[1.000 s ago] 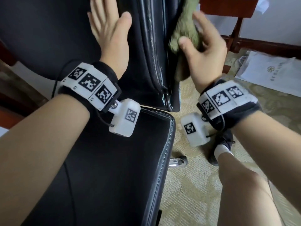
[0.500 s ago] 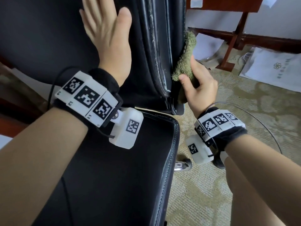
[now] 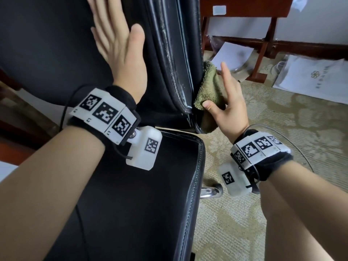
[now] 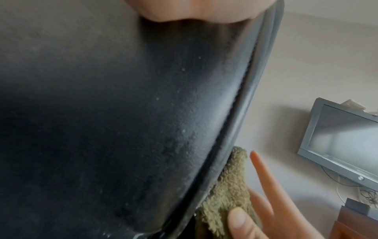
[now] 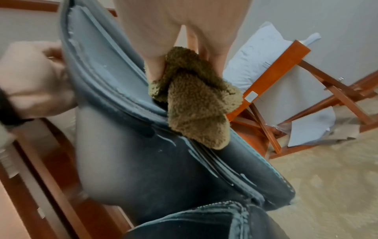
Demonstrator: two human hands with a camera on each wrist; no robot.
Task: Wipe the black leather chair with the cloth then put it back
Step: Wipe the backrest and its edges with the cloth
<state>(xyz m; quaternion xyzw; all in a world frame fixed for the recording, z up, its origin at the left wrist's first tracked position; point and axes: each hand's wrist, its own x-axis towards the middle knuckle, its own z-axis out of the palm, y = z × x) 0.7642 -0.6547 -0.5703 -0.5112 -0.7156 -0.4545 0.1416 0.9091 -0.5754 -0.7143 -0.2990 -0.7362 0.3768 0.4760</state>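
Observation:
The black leather chair (image 3: 131, 204) fills the left of the head view, its backrest (image 3: 47, 53) upright and its side edge worn. My left hand (image 3: 116, 48) lies flat against the front of the backrest, fingers straight. My right hand (image 3: 226, 104) pinches an olive-green fluffy cloth (image 3: 208, 91) between thumb and fingers and holds it against the backrest's right edge, low down near the seat. The cloth (image 5: 196, 103) hangs folded over that edge in the right wrist view, and the cloth (image 4: 229, 190) also shows beside the edge in the left wrist view.
A red-brown wooden frame (image 3: 263, 49) stands behind the chair to the right, with white papers and bags (image 3: 310, 80) on the patterned beige carpet (image 3: 282, 138). A chrome chair leg (image 3: 211, 192) sticks out under the seat. A monitor (image 4: 343, 140) hangs on the wall.
My right hand has slid the cloth down the backrest's right edge from high up to near the seat. The left hand has stayed pressed on the backrest.

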